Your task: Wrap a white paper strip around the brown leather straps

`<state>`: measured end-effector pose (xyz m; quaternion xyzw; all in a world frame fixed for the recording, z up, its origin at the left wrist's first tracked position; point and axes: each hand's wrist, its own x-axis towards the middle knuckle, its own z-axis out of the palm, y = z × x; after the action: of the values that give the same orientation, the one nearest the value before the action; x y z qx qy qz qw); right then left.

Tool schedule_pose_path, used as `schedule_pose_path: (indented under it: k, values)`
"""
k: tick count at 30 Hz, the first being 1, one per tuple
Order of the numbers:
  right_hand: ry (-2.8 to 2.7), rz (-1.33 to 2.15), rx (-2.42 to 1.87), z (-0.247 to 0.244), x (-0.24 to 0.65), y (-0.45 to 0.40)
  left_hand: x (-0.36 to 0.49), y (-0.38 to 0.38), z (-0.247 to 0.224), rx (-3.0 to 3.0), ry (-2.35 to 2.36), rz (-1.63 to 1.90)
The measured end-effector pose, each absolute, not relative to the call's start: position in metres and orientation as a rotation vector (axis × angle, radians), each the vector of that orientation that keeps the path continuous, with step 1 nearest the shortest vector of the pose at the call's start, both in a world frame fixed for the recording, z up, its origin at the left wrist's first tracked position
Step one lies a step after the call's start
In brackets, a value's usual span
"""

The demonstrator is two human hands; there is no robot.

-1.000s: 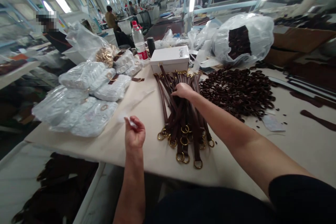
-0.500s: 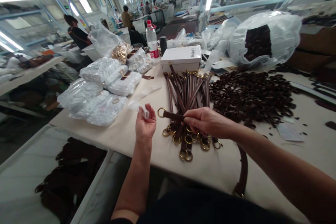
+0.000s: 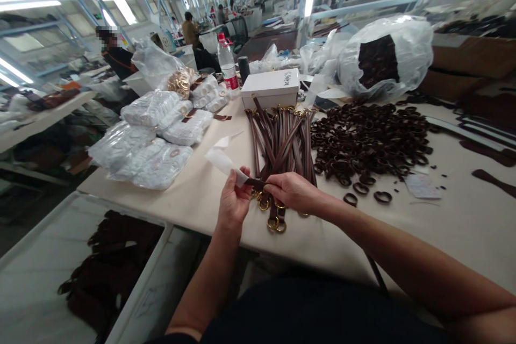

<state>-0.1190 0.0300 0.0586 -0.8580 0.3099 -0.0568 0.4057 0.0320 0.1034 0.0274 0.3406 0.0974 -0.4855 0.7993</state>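
Between my two hands is the end of a dark brown strap (image 3: pixel 255 184). My right hand (image 3: pixel 288 191) pinches the strap from the right. White translucent film (image 3: pixel 221 162) is gripped by my left hand (image 3: pixel 235 199), its fingers closed around the strap's end, where the ring is hidden. Below and behind the hands lies a bundle of brown straps (image 3: pixel 282 142) with brass rings at both ends. A large heap of small dark brown loops (image 3: pixel 366 142) sits to the right of the bundle.
Plastic-wrapped packs (image 3: pixel 151 142) are stacked on the left of the table, near a bottle (image 3: pixel 228 67) and a white box (image 3: pixel 270 88). A large plastic bag (image 3: pixel 411 54) stands at the back right. A white bin (image 3: pixel 151 274) holds dark pieces at lower left. People sit farther back.
My left hand has moved right and closed on the film at the strap's ringed end. My right hand has moved slightly left with the strap. The view has shifted slightly.
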Motion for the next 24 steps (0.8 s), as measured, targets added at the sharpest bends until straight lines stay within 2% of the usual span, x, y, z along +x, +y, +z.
schedule_pose_path:
  k: [9,16,20,24]
  values:
    - [0.682,-0.056,-1.755,0.036,-0.109,0.05,-0.006,0.128,-0.017,0.856,0.007,-1.03]
    - [0.616,0.213,-1.725,0.052,-0.212,0.065,0.033,0.164,-0.014,0.968,0.118,-0.848]
    - [0.828,0.33,-1.783,0.048,-0.264,0.078,0.013,0.183,-0.023,0.99,0.092,-0.985]
    - [0.789,0.397,-1.562,0.03,-0.265,0.088,-0.023,0.192,-0.031,0.979,0.046,-1.142]
